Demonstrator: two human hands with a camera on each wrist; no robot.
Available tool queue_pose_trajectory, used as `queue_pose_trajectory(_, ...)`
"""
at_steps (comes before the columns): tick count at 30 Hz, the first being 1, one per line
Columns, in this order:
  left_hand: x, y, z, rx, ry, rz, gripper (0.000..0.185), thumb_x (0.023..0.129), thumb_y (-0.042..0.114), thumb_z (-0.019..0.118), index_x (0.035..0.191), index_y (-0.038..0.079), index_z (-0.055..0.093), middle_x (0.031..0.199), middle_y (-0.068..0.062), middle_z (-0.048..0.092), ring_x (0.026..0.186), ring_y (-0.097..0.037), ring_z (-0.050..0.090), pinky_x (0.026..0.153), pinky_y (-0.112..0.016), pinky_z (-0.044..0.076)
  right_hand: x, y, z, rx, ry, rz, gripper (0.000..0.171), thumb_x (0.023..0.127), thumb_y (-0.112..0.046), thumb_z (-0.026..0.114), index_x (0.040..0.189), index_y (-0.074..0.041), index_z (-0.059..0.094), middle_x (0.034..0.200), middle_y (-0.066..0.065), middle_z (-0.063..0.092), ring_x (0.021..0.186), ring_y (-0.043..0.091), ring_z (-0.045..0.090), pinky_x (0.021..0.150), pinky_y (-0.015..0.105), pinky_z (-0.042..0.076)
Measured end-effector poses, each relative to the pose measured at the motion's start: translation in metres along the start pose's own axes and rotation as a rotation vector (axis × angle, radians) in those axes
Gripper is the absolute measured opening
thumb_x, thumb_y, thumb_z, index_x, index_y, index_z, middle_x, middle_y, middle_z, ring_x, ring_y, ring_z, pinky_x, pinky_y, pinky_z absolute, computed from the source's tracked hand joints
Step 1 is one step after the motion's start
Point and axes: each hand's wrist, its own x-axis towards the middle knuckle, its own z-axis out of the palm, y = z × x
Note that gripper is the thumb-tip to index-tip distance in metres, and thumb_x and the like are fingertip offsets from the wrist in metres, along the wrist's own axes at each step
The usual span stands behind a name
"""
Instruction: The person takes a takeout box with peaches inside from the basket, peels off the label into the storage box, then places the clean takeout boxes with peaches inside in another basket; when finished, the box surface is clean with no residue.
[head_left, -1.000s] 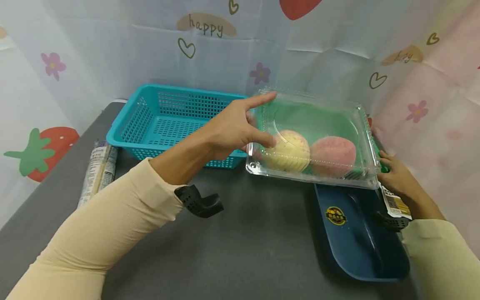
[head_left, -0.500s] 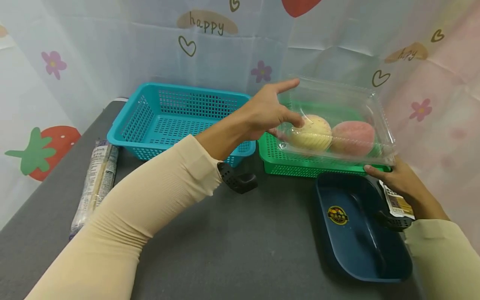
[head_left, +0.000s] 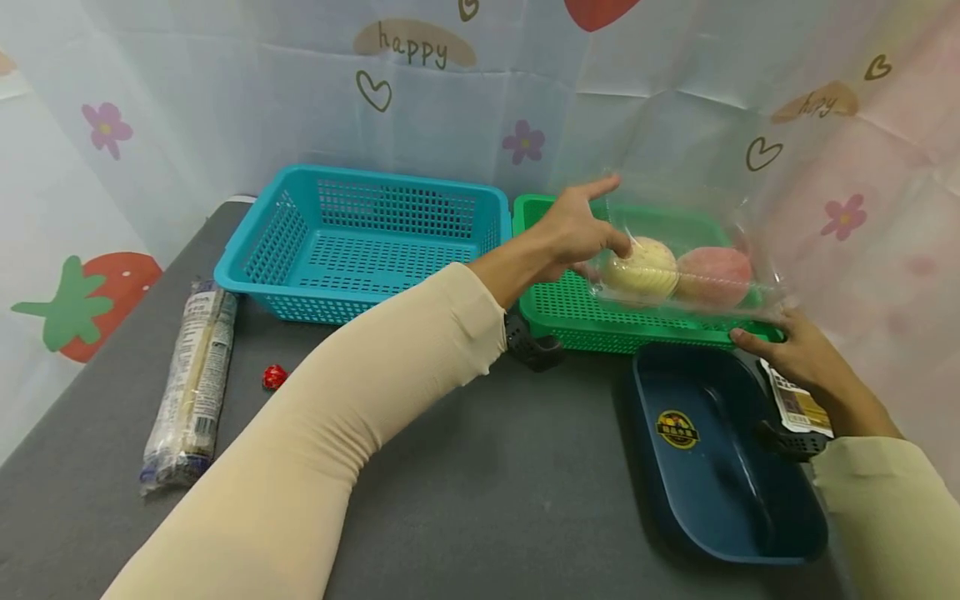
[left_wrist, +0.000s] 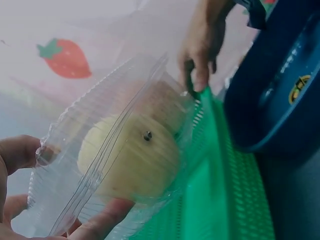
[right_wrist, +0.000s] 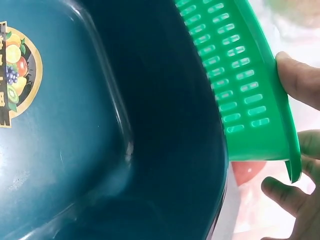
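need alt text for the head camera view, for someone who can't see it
A person's left hand holds a clear plastic clamshell box with a yellow bun and a pink bun inside, over a green basket whose near right corner the right hand grips. A teal basket sits to the left and a dark blue tray in front.
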Motion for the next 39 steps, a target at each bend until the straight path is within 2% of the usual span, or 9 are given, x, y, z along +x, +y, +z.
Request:
queue_pose_trajectory(3,0.008,-0.008,0.006,0.003,0.04,-0.025,0.095,0.079,-0.013,0.07,0.15,0.039,0.034,0.157,0.01,0.015,0.119,-0.032,0.051,0.057,-0.043,0.057,0.0,0.001,-0.002,-0.003,-0.022,0.049,0.065,0.097,-0.03,0.058,0.14,0.014,0.036,0.151,0.033,0.017,0.133,0.057,0.015,0.098,0.074,0.016)
queue_pose_trajectory(6,0.014,-0.016,0.01,-0.003,0.073,-0.039,0.093,0.079,-0.012,0.07,0.149,0.039,0.035,0.157,0.008,0.017,0.088,-0.025,0.062,0.053,-0.042,0.055,0.0,0.0,-0.003,-0.026,-0.049,0.088,0.071,0.098,-0.034,0.057,0.14,0.017,0.032,0.155,0.03,0.006,0.136,0.056,0.004,0.1,0.073,0.012)
queue_pose_trajectory(10,0.022,-0.027,0.011,-0.009,0.107,-0.043,0.091,0.08,-0.013,0.068,0.149,0.038,0.036,0.158,0.005,0.016,0.052,-0.019,0.047,0.047,-0.039,0.05,0.001,-0.002,-0.005,-0.068,-0.085,0.132,0.076,0.098,-0.039,0.054,0.141,0.019,0.028,0.155,0.03,-0.001,0.136,0.055,-0.003,0.1,0.073,0.011)
queue_pose_trajectory(14,0.031,-0.04,0.009,0.018,0.15,-0.054,0.089,0.081,-0.011,0.069,0.149,0.036,0.037,0.158,0.003,0.016,0.044,-0.017,0.034,0.045,-0.039,0.049,0.003,-0.003,-0.007,-0.103,-0.107,0.142,0.075,0.099,-0.04,0.051,0.142,0.017,0.028,0.154,0.031,-0.001,0.136,0.056,-0.003,0.099,0.074,0.011)
queue_pose_trajectory(21,0.042,-0.059,0.01,0.053,0.174,-0.088,0.085,0.084,-0.006,0.07,0.15,0.035,0.035,0.156,-0.007,0.022,0.038,-0.014,0.026,0.048,-0.04,0.053,0.002,-0.004,-0.007,-0.087,-0.1,0.141,0.077,0.098,-0.04,0.053,0.141,0.018,0.028,0.154,0.032,0.002,0.136,0.056,-0.001,0.1,0.074,0.011)
queue_pose_trajectory(29,0.047,-0.068,0.01,0.029,0.153,-0.097,0.085,0.084,-0.005,0.069,0.151,0.034,0.034,0.153,-0.013,0.029,0.037,-0.014,0.023,0.046,-0.039,0.052,0.004,0.0,-0.007,-0.109,-0.093,0.133,0.073,0.098,-0.037,0.053,0.14,0.018,0.03,0.153,0.033,0.004,0.136,0.056,0.001,0.1,0.073,0.012)
queue_pose_trajectory(32,0.049,-0.069,0.009,0.028,0.14,-0.104,0.085,0.084,-0.006,0.068,0.151,0.035,0.034,0.151,-0.016,0.031,0.037,-0.013,0.022,0.042,-0.036,0.047,0.004,0.001,-0.007,-0.122,-0.094,0.129,0.072,0.098,-0.037,0.053,0.14,0.018,0.031,0.153,0.033,0.004,0.136,0.056,0.002,0.1,0.073,0.013)
queue_pose_trajectory(36,0.051,-0.074,0.006,0.043,0.121,-0.118,0.085,0.085,-0.006,0.067,0.151,0.035,0.033,0.151,-0.018,0.031,0.037,-0.013,0.022,0.039,-0.035,0.038,0.002,0.001,-0.007,-0.122,-0.086,0.123,0.072,0.098,-0.037,0.053,0.14,0.018,0.032,0.153,0.033,0.005,0.136,0.056,0.002,0.1,0.073,0.012)
queue_pose_trajectory(39,0.052,-0.079,0.003,0.036,0.096,-0.137,0.086,0.086,-0.008,0.065,0.152,0.034,0.03,0.153,-0.018,0.026,0.037,-0.013,0.021,0.039,-0.036,0.038,0.001,0.0,-0.006,-0.107,-0.079,0.123,0.072,0.098,-0.037,0.054,0.14,0.018,0.032,0.153,0.033,0.005,0.136,0.056,0.002,0.1,0.073,0.012)
